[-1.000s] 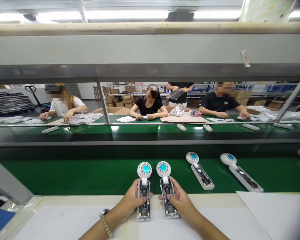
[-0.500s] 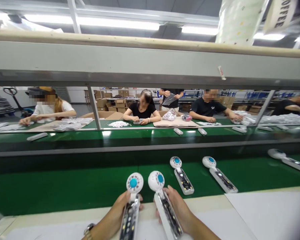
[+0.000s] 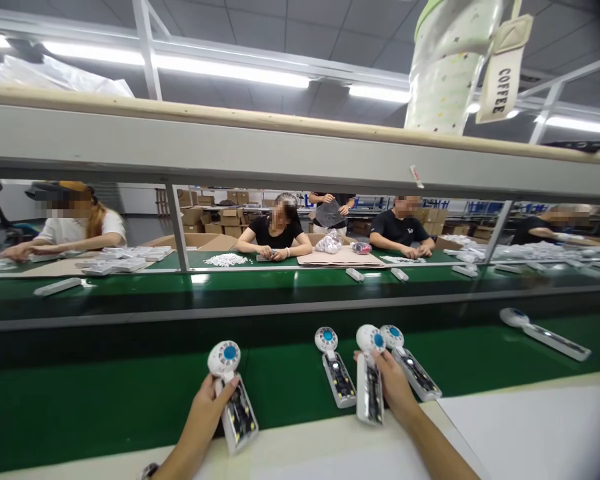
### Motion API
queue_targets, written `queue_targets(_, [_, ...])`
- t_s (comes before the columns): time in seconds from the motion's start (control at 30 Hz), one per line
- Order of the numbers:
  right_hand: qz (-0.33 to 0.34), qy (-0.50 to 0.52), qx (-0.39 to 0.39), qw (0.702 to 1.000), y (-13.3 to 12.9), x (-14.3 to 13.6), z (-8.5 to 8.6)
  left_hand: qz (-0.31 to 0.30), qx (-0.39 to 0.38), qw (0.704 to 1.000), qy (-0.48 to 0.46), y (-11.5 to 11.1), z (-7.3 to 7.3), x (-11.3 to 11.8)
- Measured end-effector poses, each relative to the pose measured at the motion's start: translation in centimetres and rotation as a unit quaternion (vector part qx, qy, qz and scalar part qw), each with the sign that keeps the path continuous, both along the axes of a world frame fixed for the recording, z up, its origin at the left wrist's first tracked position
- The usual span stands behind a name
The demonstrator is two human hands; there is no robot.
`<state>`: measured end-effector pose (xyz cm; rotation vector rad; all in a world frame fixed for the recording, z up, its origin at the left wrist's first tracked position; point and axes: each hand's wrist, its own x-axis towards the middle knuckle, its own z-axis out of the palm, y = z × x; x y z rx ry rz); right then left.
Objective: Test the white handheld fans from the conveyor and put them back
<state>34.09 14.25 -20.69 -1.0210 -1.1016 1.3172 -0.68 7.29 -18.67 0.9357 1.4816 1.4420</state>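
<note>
My left hand (image 3: 207, 410) grips a white device (image 3: 237, 410) with a round head, a blue centre and an open handle showing dark inner parts. It is held over the near edge of the green belt. My right hand (image 3: 393, 383) is closed round a similar white device (image 3: 369, 393), upright over the belt edge. Just left of that one lies another device (image 3: 339, 379) on the belt. A further device (image 3: 420, 375) lies to the right, partly behind my right hand and the device in it.
One more device (image 3: 553, 339) rests farther right on the green belt (image 3: 145, 387). A grey rail (image 3: 280, 310) crosses beyond. White casings (image 3: 57, 287) and seated people are on the far side. A shelf (image 3: 255, 143) with a cup (image 3: 445, 73) hangs above.
My hands have moved apart and forward from the table to the belt, each with its device, left hand to the left, right hand to the right. The view has shifted too.
</note>
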Motion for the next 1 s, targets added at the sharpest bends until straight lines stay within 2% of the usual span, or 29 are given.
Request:
queue_targets(0.1, [-0.064,-0.096,0.04,0.993,0.1,0.1,-1.0,0.054,0.033,0.981,0.181,1.2,-0.7,-2.1])
queue_targets(0.17, [-0.084,-0.156,0.064,0.982,0.2,-0.3,-1.4,0.09,0.047,0.951,0.293,1.4,-1.4,-2.6])
queue_targets(0.23, [-0.106,-0.194,0.093,0.971,0.2,-0.6,-1.5,0.097,0.079,0.915,0.384,1.0,-2.0,-2.2])
queue_targets(0.3, [-0.152,-0.219,0.121,0.956,0.2,-0.3,-1.2,0.072,0.131,0.884,0.444,0.2,-2.3,-1.2])
queue_targets(0.4, [-0.259,-0.249,0.134,0.923,0.1,0.8,-0.7,0.021,0.193,0.84,0.507,-1.2,-2.2,0.4])
queue_targets(0.47, [-0.313,-0.266,0.127,0.903,0.0,1.8,-0.6,-0.019,0.21,0.816,0.538,-1.7,-1.9,1.0])
queue_targets(0.53, [-0.338,-0.284,0.105,0.891,0.1,2.6,-0.7,-0.044,0.221,0.796,0.562,-1.9,-1.8,1.0])
queue_targets(0.63, [-0.334,-0.316,0.044,0.887,0.6,3.3,-1.2,-0.041,0.225,0.781,0.581,-1.7,-1.9,0.6])
queue_targets(0.77, [-0.262,-0.383,-0.025,0.886,0.9,3.2,-1.6,-0.044,0.21,0.778,0.591,-1.5,-2.3,0.3])
queue_targets(1.0, [-0.175,-0.475,-0.012,0.863,0.3,0.6,-1.0,-0.072,0.176,0.805,0.561,-1.5,-2.3,0.4])
